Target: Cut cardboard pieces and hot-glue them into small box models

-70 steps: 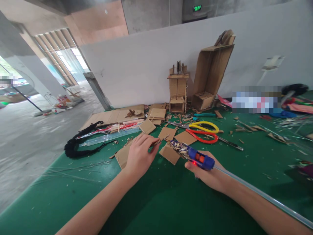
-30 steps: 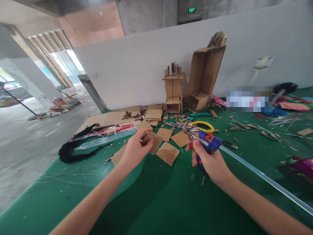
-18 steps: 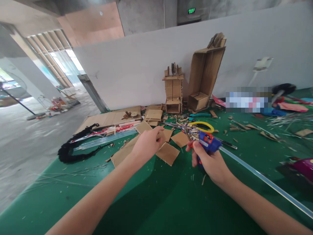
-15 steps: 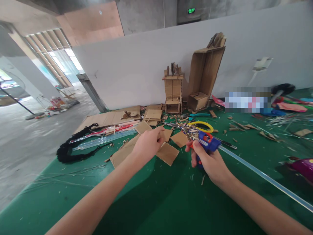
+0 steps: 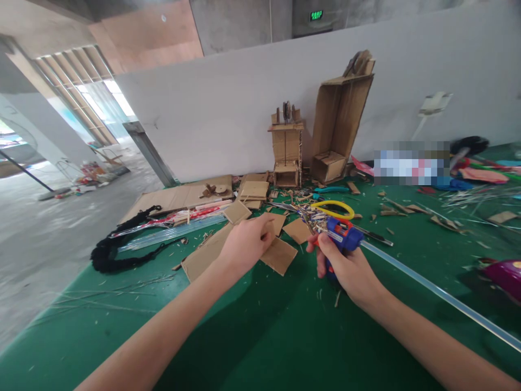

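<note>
The right hand (image 5: 350,269) is closed around the grip of the blue glue gun (image 5: 345,234), fingers at the orange trigger. The gun is in front of the person, right of centre over the green table (image 5: 280,347); whether it touches the surface cannot be determined. Its long axis runs diagonally: the front end, coated in scraps, points forward and to the left; the rear faces right and back toward the person. The clear glue stick (image 5: 439,288) extends from the rear along this axis to the right edge of the view. The grip points downward.

The left hand (image 5: 246,241) is positioned over the cardboard square (image 5: 281,259), fingers curled; whether the fingertips hold anything cannot be determined. A second cardboard piece (image 5: 298,232) lies between the hands. The scissors (image 5: 348,208), yellow loop visible, lie just behind the gun, blades directed left.
</note>
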A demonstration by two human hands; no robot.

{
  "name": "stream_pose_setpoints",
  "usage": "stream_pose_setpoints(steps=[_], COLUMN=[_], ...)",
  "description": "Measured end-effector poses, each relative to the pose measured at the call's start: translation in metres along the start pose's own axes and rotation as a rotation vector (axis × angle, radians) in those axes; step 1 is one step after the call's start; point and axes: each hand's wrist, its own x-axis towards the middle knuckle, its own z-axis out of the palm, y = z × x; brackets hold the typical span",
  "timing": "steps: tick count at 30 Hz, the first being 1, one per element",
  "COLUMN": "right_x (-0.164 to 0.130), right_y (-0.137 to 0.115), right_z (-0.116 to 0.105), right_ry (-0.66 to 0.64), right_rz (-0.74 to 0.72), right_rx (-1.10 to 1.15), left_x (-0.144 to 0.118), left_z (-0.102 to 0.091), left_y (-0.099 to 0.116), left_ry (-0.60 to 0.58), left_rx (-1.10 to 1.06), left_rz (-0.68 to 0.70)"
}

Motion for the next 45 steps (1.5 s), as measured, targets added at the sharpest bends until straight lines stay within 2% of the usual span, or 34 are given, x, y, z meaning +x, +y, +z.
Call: stream_pose_setpoints(steps=[9, 17, 39, 45], right_x=[-0.001, 0.002, 0.001, 0.003], right_y=[0.0, -0.006, -0.008, -0.009], right_z=[0.001, 0.009, 0.011, 0.006], right_ry=[-0.003, 0.027, 0.113, 0.156], right_rz=[0.019, 0.154, 0.122, 0.113], right_rx=[-0.025, 0.386, 0.296, 0.283], left_x=[-0.002, -0.002, -0.005, -0.006], left_z=[0.001, 0.004, 0.003, -0.001], left_y=[0.002, 0.004, 0.006, 0.012], left_ry=[0.017, -0.004, -0.028, -0.068], left_rx=[-0.011, 0.097, 0.104, 0.147], left_rz=[-0.038, -0.018, -0.017, -0.068])
